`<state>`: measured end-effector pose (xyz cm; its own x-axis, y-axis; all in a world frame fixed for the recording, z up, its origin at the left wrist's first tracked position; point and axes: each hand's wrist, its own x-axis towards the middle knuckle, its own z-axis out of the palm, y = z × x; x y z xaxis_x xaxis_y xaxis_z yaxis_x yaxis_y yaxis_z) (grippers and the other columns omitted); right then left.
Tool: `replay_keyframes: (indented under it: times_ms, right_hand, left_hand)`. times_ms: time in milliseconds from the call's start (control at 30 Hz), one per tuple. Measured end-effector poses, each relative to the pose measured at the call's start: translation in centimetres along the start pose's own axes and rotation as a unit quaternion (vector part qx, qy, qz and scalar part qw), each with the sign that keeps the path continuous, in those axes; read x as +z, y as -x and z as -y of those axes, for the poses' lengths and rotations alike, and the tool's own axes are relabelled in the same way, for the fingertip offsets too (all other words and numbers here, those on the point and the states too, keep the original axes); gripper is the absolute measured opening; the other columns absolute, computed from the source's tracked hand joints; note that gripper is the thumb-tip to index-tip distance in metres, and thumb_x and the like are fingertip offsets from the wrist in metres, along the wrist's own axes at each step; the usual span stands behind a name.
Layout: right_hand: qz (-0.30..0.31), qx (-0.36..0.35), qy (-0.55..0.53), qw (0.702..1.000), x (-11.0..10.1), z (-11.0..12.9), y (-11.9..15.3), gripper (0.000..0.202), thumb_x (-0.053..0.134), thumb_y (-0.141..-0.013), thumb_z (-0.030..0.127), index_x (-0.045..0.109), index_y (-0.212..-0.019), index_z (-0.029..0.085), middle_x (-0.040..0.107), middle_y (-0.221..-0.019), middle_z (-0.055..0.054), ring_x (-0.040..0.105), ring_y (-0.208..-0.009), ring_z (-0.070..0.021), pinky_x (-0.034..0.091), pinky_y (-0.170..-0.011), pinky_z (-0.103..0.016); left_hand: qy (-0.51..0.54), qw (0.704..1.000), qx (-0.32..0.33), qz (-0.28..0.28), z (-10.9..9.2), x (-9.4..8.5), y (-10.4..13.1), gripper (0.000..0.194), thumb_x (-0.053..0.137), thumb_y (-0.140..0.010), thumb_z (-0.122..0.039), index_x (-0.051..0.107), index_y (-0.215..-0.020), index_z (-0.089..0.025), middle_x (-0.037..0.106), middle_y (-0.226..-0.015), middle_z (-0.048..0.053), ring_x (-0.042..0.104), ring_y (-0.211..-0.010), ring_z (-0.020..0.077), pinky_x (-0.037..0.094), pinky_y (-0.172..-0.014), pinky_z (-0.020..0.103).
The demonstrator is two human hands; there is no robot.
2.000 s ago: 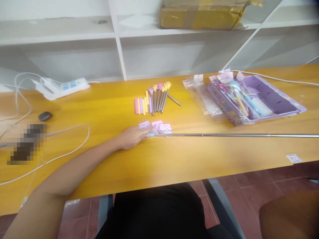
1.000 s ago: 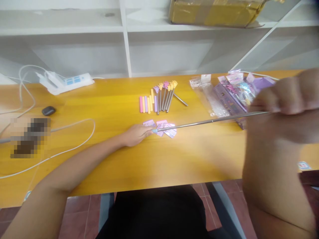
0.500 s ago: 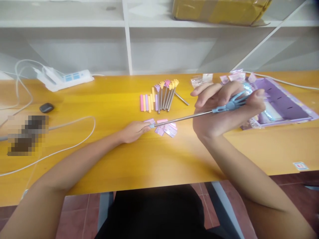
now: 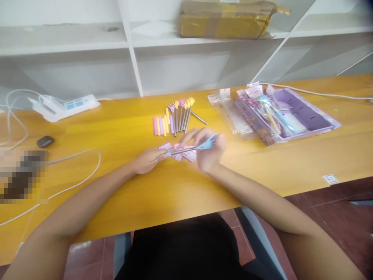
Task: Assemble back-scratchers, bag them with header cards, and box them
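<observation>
A telescopic back scratcher [image 4: 186, 150] with a blue hand-shaped head and a metal rod spans my two hands above the table. My left hand [image 4: 148, 160] is closed round its light blue handle end. At the other end my right hand [image 4: 210, 152], a little blurred, has its fingers curled about the blue head. Several small printed cards [image 4: 190, 154] lie on the table just behind the rod. Farther back are several metal rods with coloured hand-shaped heads [image 4: 183, 116], and to their left a row of pink, yellow and purple handle sleeves [image 4: 161, 126].
To the right, a purple display box [image 4: 305, 132] holds bagged items, with clear plastic bags [image 4: 233, 112] beside it. A power strip [image 4: 67, 108], a black earbud-like case [image 4: 45, 141] and white cables lie left. A taped carton [image 4: 224, 23] rests on the shelf above.
My right hand has moved left and down toward my left hand, and the back scratcher's rod has become much shorter. My left hand keeps its hold. The camera view has shifted.
</observation>
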<state>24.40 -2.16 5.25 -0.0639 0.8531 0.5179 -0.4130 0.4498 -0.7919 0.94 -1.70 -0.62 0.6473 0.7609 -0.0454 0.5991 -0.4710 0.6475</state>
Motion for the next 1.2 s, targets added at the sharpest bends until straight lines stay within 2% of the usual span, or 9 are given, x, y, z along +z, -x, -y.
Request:
replay_keyframes:
  times_ms: [67,133,233,300,433,700,833,1200]
  right_hand:
    - [0.028,0.051,-0.021,0.998,0.4,-1.9,1.8,0.075,0.036,-0.098,0.090,0.054,-0.070,0.024,0.069,-0.066,-0.007,0.060,-0.058,-0.0208,0.048,-0.060,-0.036]
    - [0.035,0.072,-0.042,0.996,0.3,-3.3,2.9,0.072,0.038,-0.099,0.088,0.057,-0.072,0.023,0.071,-0.070,-0.008,0.059,-0.058,-0.0200,0.045,-0.058,-0.034]
    - [0.042,0.098,-0.058,0.993,-0.7,-4.1,3.1,0.070,0.043,-0.099,0.087,0.060,-0.075,0.023,0.072,-0.072,-0.008,0.060,-0.060,-0.0205,0.048,-0.061,-0.035]
    - [0.034,0.113,-0.061,0.991,-1.2,-4.1,2.7,0.072,0.043,-0.099,0.087,0.061,-0.073,0.023,0.070,-0.069,-0.008,0.062,-0.061,-0.0215,0.051,-0.064,-0.037]
    - [0.023,0.129,-0.049,0.990,-1.5,-3.9,2.0,0.078,0.039,-0.099,0.090,0.063,-0.069,0.023,0.064,-0.063,-0.008,0.066,-0.068,-0.0247,0.055,-0.068,-0.039]
    - [0.039,0.155,-0.032,0.987,-1.7,-3.7,2.2,0.084,0.030,-0.098,0.093,0.062,-0.065,0.022,0.059,-0.063,-0.009,0.063,-0.069,-0.0237,0.052,-0.069,-0.039]
    - [0.058,0.172,-0.044,0.982,-2.0,-4.0,2.2,0.083,0.032,-0.098,0.093,0.063,-0.066,0.022,0.060,-0.066,-0.008,0.062,-0.070,-0.0230,0.049,-0.065,-0.037]
    - [0.072,0.176,-0.054,0.980,-2.0,-3.9,1.9,0.084,0.031,-0.098,0.093,0.062,-0.065,0.023,0.055,-0.063,-0.007,0.063,-0.077,-0.0242,0.051,-0.073,-0.039]
  left_hand:
    - [-0.012,1.000,0.014,0.005,-0.1,0.0,0.0,0.076,0.019,-0.112,-0.069,0.073,-0.135,-0.022,0.079,-0.120,0.013,0.072,-0.104,0.0295,0.053,-0.099,0.040]
    - [-0.026,0.999,0.019,0.008,-0.1,0.0,0.1,0.076,0.017,-0.113,-0.068,0.075,-0.131,-0.021,0.079,-0.118,0.014,0.072,-0.104,0.0298,0.053,-0.099,0.040]
    - [-0.044,0.999,0.018,0.010,-0.3,0.1,0.0,0.072,0.018,-0.114,-0.064,0.070,-0.140,-0.022,0.077,-0.130,0.015,0.072,-0.113,0.0309,0.052,-0.102,0.042]
    - [-0.061,0.998,0.015,0.012,-0.3,0.2,-0.1,0.068,0.018,-0.115,-0.061,0.067,-0.145,-0.024,0.076,-0.134,0.014,0.072,-0.114,0.0307,0.052,-0.102,0.041]
    - [-0.098,0.995,0.006,0.012,-0.4,0.3,-0.2,0.067,0.018,-0.116,-0.058,0.067,-0.143,-0.022,0.078,-0.121,0.014,0.073,-0.103,0.0294,0.053,-0.093,0.040]
    - [-0.131,0.991,0.011,0.011,-0.6,0.3,-0.2,0.057,0.024,-0.116,-0.052,0.069,-0.133,-0.021,0.078,-0.110,0.012,0.072,-0.097,0.0274,0.054,-0.091,0.039]
    - [-0.145,0.989,0.004,0.019,-1.0,0.2,-0.3,0.062,0.021,-0.116,-0.055,0.069,-0.133,-0.021,0.077,-0.107,0.012,0.072,-0.094,0.0276,0.054,-0.087,0.039]
    - [-0.145,0.989,0.020,0.002,-1.0,0.3,-0.3,0.062,0.020,-0.116,-0.055,0.070,-0.137,-0.024,0.078,-0.105,0.010,0.071,-0.090,0.0257,0.052,-0.083,0.036]
